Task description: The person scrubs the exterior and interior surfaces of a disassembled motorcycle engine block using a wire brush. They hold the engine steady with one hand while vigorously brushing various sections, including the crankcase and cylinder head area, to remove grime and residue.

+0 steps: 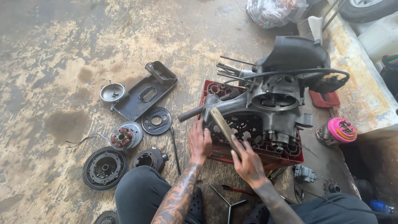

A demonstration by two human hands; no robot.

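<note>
A grey scooter engine block [265, 103] lies on a red plastic crate [290, 154] on the concrete floor. My right hand [247, 162] grips the lower end of a flat wooden stick [224, 126], whose upper end rests against the engine's casing. My left hand [200, 141] presses on the crate edge beside the engine's dark tubular arm [191, 113], fingers curled near the stick. A black cable [290, 72] loops over the top of the engine.
Removed parts lie to the left: a black cover plate [143, 91], a round cap [112, 92], a stator [123, 137], a black ring plate [156, 121], a drum [104, 167]. A three-arm wrench [229, 203] lies between my knees. A pink-lidded tin [340, 130] stands at right.
</note>
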